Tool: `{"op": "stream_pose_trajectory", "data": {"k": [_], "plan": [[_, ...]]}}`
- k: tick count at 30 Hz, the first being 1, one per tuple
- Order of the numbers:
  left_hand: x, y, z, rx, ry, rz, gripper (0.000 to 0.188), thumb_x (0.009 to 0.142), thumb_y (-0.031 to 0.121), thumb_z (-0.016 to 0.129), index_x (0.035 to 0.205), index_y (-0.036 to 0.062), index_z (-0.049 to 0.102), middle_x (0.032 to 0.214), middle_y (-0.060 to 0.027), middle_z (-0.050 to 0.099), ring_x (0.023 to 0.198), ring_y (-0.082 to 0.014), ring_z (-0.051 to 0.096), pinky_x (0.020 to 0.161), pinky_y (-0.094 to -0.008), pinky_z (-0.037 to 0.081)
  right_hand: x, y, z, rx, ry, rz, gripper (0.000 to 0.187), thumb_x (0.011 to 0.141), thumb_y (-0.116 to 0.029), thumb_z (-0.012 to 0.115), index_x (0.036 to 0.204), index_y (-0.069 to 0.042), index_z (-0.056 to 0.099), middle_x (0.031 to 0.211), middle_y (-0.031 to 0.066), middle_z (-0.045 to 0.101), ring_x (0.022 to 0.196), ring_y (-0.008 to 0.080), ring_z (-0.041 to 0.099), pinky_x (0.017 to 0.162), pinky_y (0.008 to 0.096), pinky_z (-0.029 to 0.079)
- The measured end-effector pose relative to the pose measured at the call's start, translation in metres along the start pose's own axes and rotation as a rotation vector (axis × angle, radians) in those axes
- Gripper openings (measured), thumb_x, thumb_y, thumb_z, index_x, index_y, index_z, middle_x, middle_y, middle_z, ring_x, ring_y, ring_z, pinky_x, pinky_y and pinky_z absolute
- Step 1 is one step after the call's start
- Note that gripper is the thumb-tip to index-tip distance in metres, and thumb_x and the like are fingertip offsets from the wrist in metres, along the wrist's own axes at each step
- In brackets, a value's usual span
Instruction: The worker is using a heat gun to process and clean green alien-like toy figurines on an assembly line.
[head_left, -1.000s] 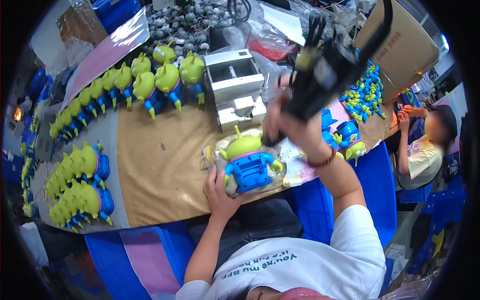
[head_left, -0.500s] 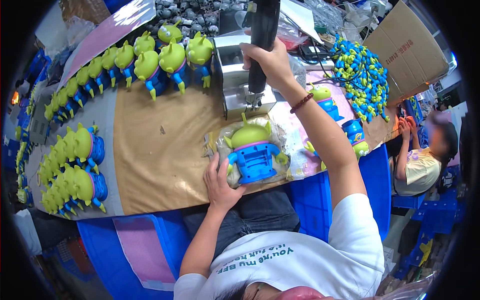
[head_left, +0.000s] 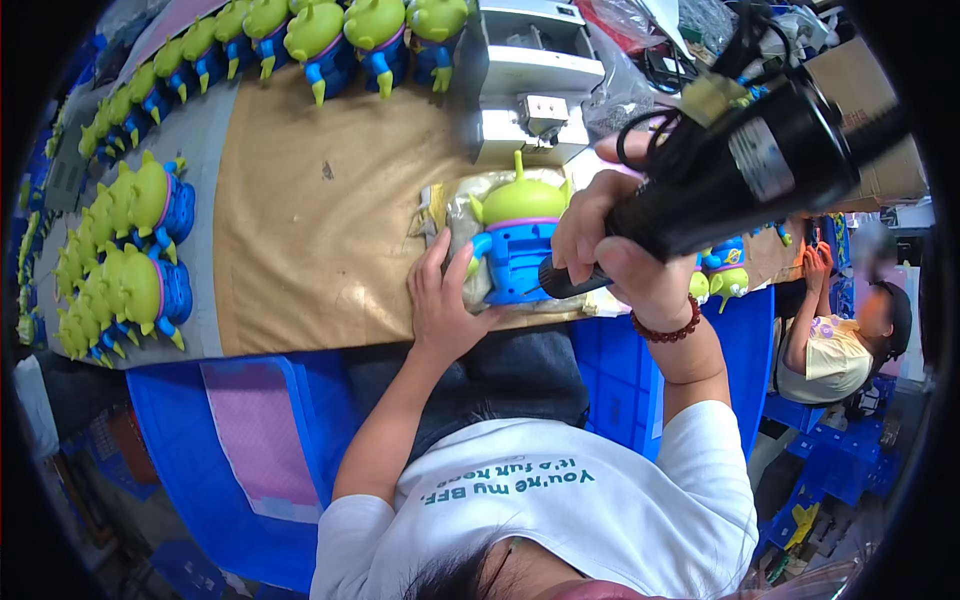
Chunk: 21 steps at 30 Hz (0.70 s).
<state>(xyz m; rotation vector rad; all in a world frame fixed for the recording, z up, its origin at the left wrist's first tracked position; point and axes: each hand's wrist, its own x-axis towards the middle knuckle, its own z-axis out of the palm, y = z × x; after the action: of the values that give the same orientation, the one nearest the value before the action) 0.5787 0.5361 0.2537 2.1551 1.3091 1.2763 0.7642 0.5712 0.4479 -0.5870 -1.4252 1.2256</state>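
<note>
A green and blue three-eyed alien toy figure (head_left: 510,262) lies face down on a plastic-wrapped pad (head_left: 462,222), its blue back with recesses facing up. My right hand (head_left: 610,230) is wrapped round a black electric screwdriver (head_left: 740,170), tilted so that its thin bit points left over the toy's lower back. Whether the bit touches the toy I cannot tell. At the toy's left side rests my left hand (head_left: 447,300), fingers spread along the pad and the toy's arm, thumb near its lower edge. The screwdriver and right hand cover the toy's right side.
Behind the pad stands a white and grey boxy device (head_left: 535,75). Rows of matching toys (head_left: 375,35) line the table's back and left (head_left: 145,200). More figures (head_left: 725,270) lie at the right. Blue bins (head_left: 170,420) flank my lap; another person (head_left: 835,335) sits far right.
My right hand has brought the screwdriver from the boxy device down to the toy's back, swinging it from upright to a slant. My left hand stays beside the toy. The view has shifted slightly.
</note>
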Motion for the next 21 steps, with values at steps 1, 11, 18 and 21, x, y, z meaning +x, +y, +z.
{"op": "stream_pose_trajectory", "data": {"k": [1,11,18,21], "plan": [[0.000,-0.002,0.000,-0.001,0.000,0.003,0.095,0.064,0.042,0.088,0.143,0.0133,0.043,0.148,-0.0204,0.041,0.129,-0.0399,0.044,0.106,-0.0517,0.034,-0.003,0.002,0.007,0.026,0.025,-0.023,0.073,0.083,0.004,0.068,0.143,0.001,0.028,0.076,0.0088,0.060,0.065,0.0160,0.060,0.062,0.0295,0.049],[0.002,0.001,-0.004,-0.008,0.004,0.000,0.094,0.064,0.041,0.089,0.142,0.0135,0.045,0.147,-0.0202,0.041,0.128,-0.0389,0.045,0.105,-0.0507,0.035,-0.017,0.009,0.018,-0.098,-0.069,0.016,0.046,0.085,-0.009,0.069,0.123,-0.003,0.043,0.078,0.0037,0.056,0.074,0.0173,0.056,0.080,0.0350,0.045],[0.000,-0.001,-0.005,-0.013,0.010,-0.001,0.094,0.062,0.041,0.089,0.142,0.0136,0.046,0.147,-0.0205,0.041,0.128,-0.0395,0.045,0.105,-0.0512,0.034,-0.024,0.012,0.025,0.023,-0.050,0.121,0.027,0.080,-0.001,0.067,0.103,-0.004,0.052,0.077,0.0002,0.056,0.081,0.0160,0.055,0.091,0.0313,0.039],[0.001,-0.001,-0.005,-0.019,-0.006,-0.002,0.094,0.062,0.040,0.089,0.141,0.0137,0.046,0.147,-0.0206,0.041,0.129,-0.0394,0.044,0.105,-0.0513,0.034,-0.021,0.022,0.012,-0.265,-0.193,-0.054,0.046,0.086,-0.008,0.069,0.123,-0.008,0.041,0.075,0.0024,0.056,0.065,0.0174,0.057,0.067,0.0349,0.049]]}}
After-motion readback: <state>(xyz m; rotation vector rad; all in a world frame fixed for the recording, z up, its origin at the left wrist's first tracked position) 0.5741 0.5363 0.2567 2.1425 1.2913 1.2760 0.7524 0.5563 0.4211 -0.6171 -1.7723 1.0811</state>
